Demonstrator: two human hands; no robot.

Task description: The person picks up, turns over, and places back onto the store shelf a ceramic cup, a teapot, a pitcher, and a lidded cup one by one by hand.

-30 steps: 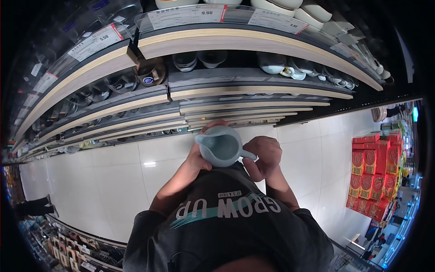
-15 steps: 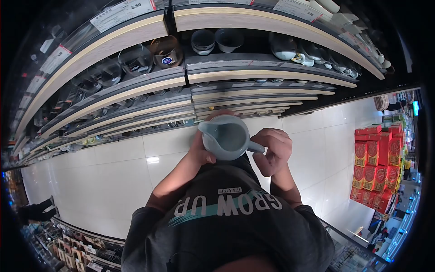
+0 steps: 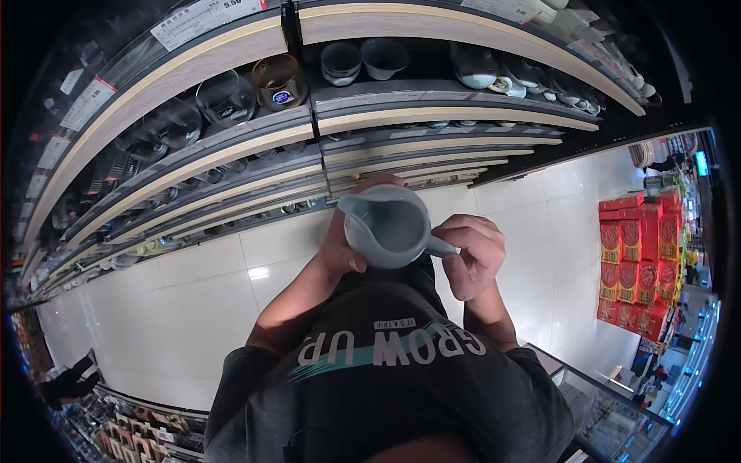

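Observation:
A pale grey-blue pitcher (image 3: 372,248) with a pouring lip is held upright in front of my chest, and I look down into its open mouth. My left hand (image 3: 338,245) wraps around its body on the lip side, thumb toward me and fingers round the far side. On the other side, my right hand (image 3: 474,253) is closed at the handle (image 3: 440,246), with thumb and fingers pinched about it. Part of the handle is hidden by those fingers.
Ahead stand tiered shelves (image 3: 455,116) with an amber glass cup (image 3: 278,81), clear glass bowls (image 3: 225,99), white cups (image 3: 384,60) and price tags (image 3: 207,21). Red boxes (image 3: 631,251) are stacked at right. Another person's legs (image 3: 71,380) show at far left.
The pitcher and both hands sit slightly higher and further right in the view. The shelves have shifted a little as my head moved. The grip looks the same.

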